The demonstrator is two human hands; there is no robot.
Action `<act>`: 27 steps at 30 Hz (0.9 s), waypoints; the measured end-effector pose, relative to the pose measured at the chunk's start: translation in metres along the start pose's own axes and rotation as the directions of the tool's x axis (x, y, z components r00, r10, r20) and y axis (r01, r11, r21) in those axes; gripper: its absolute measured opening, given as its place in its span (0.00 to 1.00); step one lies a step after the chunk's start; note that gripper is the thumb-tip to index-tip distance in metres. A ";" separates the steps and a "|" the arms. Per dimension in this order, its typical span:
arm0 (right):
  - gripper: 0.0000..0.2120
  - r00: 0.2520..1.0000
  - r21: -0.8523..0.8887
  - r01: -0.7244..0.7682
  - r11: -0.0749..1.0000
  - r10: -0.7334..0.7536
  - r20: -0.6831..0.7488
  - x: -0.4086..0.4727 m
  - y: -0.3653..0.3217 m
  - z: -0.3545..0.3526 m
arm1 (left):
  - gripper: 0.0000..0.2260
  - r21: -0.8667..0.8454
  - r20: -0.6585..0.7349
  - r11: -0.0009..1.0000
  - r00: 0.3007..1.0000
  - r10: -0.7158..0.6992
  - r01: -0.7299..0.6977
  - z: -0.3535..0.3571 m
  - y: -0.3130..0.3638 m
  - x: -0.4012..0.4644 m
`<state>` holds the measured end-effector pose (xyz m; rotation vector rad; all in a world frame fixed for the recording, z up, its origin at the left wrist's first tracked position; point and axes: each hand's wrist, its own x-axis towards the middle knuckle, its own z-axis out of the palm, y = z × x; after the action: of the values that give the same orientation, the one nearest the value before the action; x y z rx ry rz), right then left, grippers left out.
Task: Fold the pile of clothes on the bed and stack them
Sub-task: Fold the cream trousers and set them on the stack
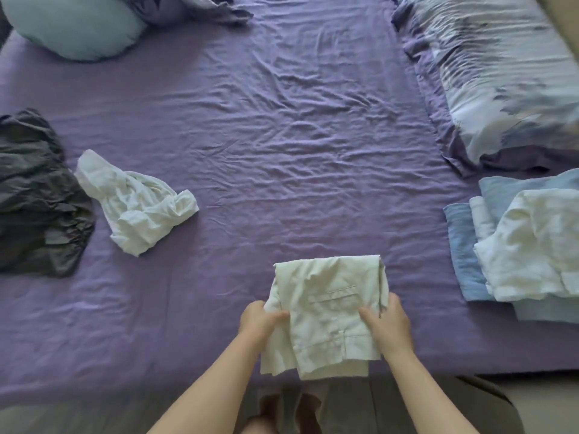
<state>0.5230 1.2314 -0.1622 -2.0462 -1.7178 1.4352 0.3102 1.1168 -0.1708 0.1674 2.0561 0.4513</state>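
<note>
Now both hands hold a folded pale cream garment [326, 314] at the near edge of the wrinkled purple bed sheet [282, 136].

From the head camera, the left hand [258, 322] pinches the garment's left edge with thumb on top, and the right hand [388, 324] grips its right edge, fingers curled round the cloth. It is a soft rectangle with a welt pocket and a hemmed band. Left of it lie a crumpled white top [138, 205] and a dark grey heap [34, 198]; right of it sits a folded stack [529, 245] of white and ribbed blue.
</note>
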 end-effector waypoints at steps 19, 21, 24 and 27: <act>0.16 0.906 0.090 0.334 0.938 -0.293 -0.307 -0.118 -0.128 -0.153 | 0.13 -0.226 0.156 0.854 0.848 0.507 -0.469 -0.111 0.149 -0.157; 0.16 0.878 0.078 0.356 0.931 -0.305 -0.368 -0.124 -0.132 -0.174 | 0.14 -0.247 0.198 0.833 0.816 0.543 -0.495 -0.110 0.166 -0.167; 0.18 0.841 0.050 0.358 0.932 -0.299 -0.450 -0.126 -0.129 -0.209 | 0.09 -0.249 0.245 0.812 0.776 0.580 -0.528 -0.097 0.192 -0.178; 0.21 0.818 0.039 0.341 0.939 -0.276 -0.505 -0.121 -0.117 -0.248 | 0.01 -0.223 0.329 0.800 0.730 0.599 -0.556 -0.074 0.218 -0.190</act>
<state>0.6240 1.2886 0.1144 -1.7543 -1.5888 0.8045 0.3284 1.2428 0.0995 0.7915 1.5474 0.8427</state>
